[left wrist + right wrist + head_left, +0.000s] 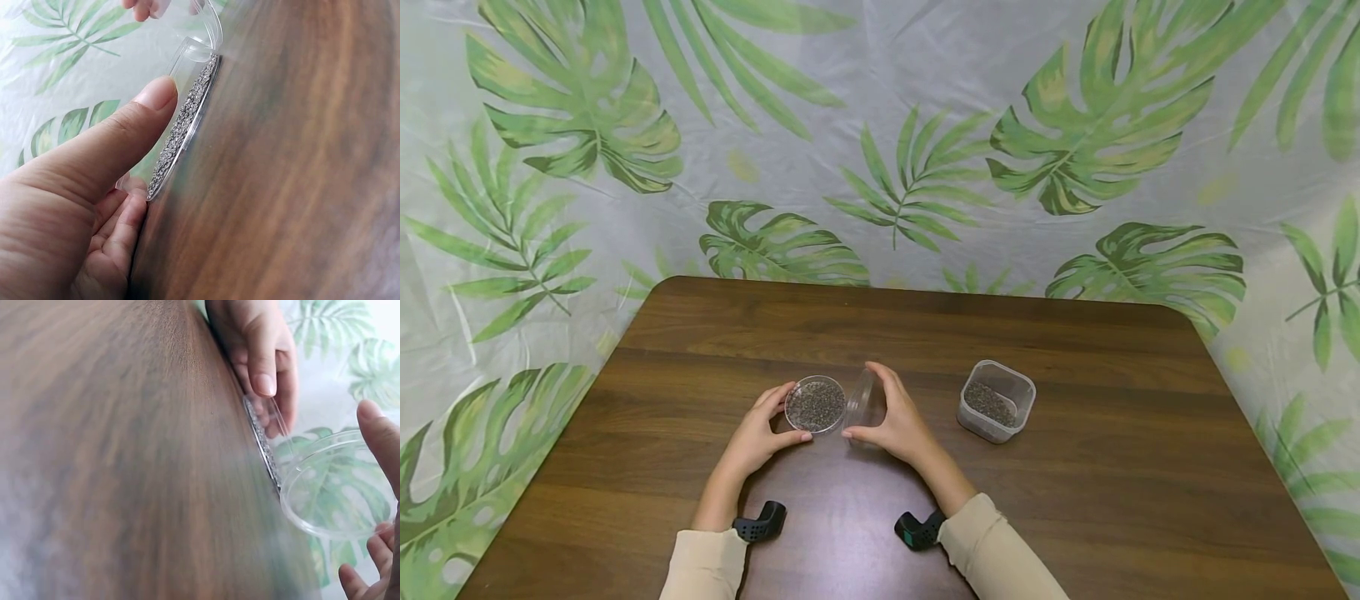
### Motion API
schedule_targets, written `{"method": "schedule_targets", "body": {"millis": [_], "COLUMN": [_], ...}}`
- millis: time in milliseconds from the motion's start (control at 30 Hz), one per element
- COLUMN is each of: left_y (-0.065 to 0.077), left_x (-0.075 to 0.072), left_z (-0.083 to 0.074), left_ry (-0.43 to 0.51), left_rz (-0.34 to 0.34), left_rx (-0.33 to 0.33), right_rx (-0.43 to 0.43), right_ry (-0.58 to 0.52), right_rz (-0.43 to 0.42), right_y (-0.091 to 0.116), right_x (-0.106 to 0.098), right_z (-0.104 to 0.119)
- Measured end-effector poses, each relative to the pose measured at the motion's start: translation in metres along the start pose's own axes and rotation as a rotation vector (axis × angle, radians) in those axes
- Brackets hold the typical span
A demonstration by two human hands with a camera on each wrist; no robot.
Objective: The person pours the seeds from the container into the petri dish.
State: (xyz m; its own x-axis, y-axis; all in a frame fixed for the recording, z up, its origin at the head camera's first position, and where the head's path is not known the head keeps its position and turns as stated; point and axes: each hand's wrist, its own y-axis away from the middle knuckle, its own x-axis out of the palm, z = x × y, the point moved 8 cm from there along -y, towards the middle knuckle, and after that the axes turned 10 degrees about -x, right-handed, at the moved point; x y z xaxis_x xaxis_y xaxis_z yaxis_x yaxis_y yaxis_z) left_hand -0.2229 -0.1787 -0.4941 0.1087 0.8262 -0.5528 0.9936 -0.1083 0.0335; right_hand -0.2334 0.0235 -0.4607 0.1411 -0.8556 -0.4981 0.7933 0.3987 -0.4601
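A round clear petri dish [832, 430] filled with grey-brown grains [816, 405] lies flat on the table. Around its left side my left hand [758, 435] holds it, thumb at the near rim and fingers at the far one. My right hand [901, 421] grips a clear round lid [859, 400] between thumb and fingers, tipped nearly on edge beside the dish's right rim. In the right wrist view the lid [289, 509] overlaps the dish's end, and the left thumb [264, 381] sits above the dish wall.
Right of the hands stands a clear plastic tub [1024, 392], partly filled with similar grains [988, 403]. The brown wooden table [1112, 500] ends at a leaf-patterned cloth [925, 75] behind. Black wrist devices [763, 522] are on both wrists.
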Motion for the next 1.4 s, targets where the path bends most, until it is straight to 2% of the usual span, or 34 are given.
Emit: {"method": "schedule_targets", "body": {"millis": [333, 567, 867, 1400], "left_y": [-0.001, -0.001, 0.0, -0.001], "left_x": [0.0, 0.001, 0.0, 0.001], "left_z": [0.0, 0.001, 0.0, 0.001], "left_ry": [0.011, 0.018, 0.014, 0.024], "left_rz": [0.0, 0.007, 0.006, 0.003], "left_rx": [0.006, 0.005, 0.001, 0.011], "right_rx": [-0.01, 0.027, 0.05, 0.026], "right_ry": [-0.066, -0.093, -0.214, -0.135], "right_rz": [-0.001, 0.009, 0.034, 0.073], "right_y": [-0.006, -0.007, -0.009, -0.012], "right_x": [0.008, 0.014, 0.022, 0.028], "right_z": [-0.004, -0.012, -0.013, -0.016]}}
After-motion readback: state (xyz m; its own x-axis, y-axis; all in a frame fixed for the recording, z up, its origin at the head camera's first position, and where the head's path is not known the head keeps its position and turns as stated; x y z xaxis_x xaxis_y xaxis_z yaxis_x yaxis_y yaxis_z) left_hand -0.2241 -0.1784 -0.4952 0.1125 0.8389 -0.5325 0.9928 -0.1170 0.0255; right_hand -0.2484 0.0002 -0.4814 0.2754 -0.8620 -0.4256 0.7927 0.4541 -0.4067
